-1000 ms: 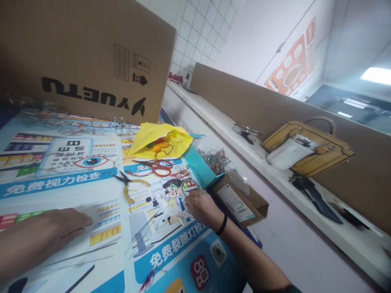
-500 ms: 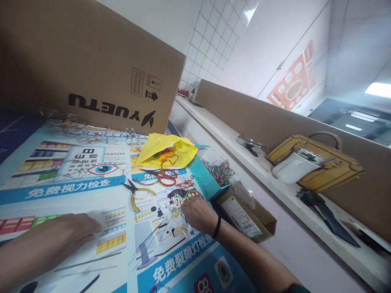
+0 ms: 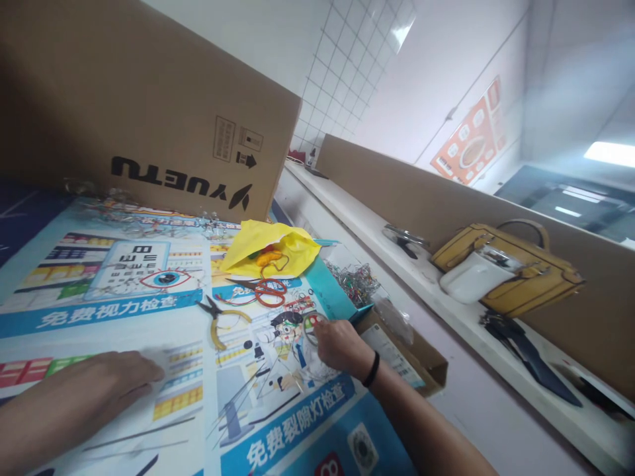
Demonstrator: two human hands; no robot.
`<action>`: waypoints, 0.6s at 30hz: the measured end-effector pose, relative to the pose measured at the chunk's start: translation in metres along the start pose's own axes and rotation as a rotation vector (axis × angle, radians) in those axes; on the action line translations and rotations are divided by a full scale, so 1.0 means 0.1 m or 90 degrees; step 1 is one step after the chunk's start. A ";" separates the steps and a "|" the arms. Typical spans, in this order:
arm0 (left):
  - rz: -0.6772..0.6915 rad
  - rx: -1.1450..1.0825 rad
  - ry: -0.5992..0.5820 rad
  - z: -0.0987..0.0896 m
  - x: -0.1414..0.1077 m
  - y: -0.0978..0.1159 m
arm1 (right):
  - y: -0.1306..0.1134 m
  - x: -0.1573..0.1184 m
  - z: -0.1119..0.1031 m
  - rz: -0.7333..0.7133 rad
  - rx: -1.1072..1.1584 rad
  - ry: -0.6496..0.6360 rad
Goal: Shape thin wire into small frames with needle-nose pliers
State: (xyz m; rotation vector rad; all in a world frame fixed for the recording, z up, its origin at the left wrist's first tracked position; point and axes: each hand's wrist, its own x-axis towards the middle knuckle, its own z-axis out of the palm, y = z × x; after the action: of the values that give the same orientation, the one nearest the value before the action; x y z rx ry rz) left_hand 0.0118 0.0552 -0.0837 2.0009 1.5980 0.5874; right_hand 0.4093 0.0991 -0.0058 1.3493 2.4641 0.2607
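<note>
My left hand [image 3: 119, 383] lies low over the printed sheet [image 3: 223, 456] at the lower left, its fingers stretched out and close together, holding nothing that I can see. My right hand [image 3: 342, 347], with a dark band at the wrist, is closed beside a small round piece [image 3: 311, 325] coloured red and green. What its fingers grip is hidden. Thin clear material shows faintly on the sheet below that hand. Yellow-handled pliers [image 3: 217, 330] lie open between the hands. Orange-handled scissors [image 3: 270, 292] rest farther back, near a yellow bag [image 3: 292, 254] holding orange thread [image 3: 269, 258].
A large cardboard box [image 3: 173, 119] stands at the back left. Tangled wire pieces [image 3: 357, 281] fill a box right of the sheet, beside an open small carton [image 3: 426, 363]. The shelf holds a white mug [image 3: 473, 274], a yellow handbag [image 3: 536, 277] and a dark-handled tool [image 3: 540, 363].
My right hand has shifted to the right and slightly up, uncovering more of the sheet and the round piece. My left hand has stayed nearly still. The view has tilted slightly.
</note>
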 end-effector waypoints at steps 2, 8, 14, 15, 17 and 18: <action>-0.006 0.033 -0.066 -0.05 0.02 0.11 | 0.03 -0.02 -0.07 0.015 -0.008 0.012; -0.011 -0.061 -0.071 -0.23 0.03 0.59 | -0.32 0.36 -0.53 -0.189 0.006 0.108; 0.011 -0.284 -0.016 -0.35 0.02 0.72 | -1.08 1.00 -1.01 -0.374 0.035 0.247; 0.000 -0.320 -0.010 -0.36 0.03 0.70 | -1.19 1.07 -1.07 -0.393 0.036 0.253; -0.028 -0.391 0.007 -0.39 0.04 0.64 | -1.35 1.16 -1.13 -0.412 0.036 0.260; -0.042 -0.425 0.014 -0.40 0.05 0.60 | -1.41 1.20 -1.15 -0.419 0.036 0.260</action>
State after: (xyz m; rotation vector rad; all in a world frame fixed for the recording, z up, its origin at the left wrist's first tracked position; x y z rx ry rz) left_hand 0.0339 0.0536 -0.0147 1.4402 1.2461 0.9664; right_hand 0.1973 0.1235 0.0352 0.4637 3.1067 0.3263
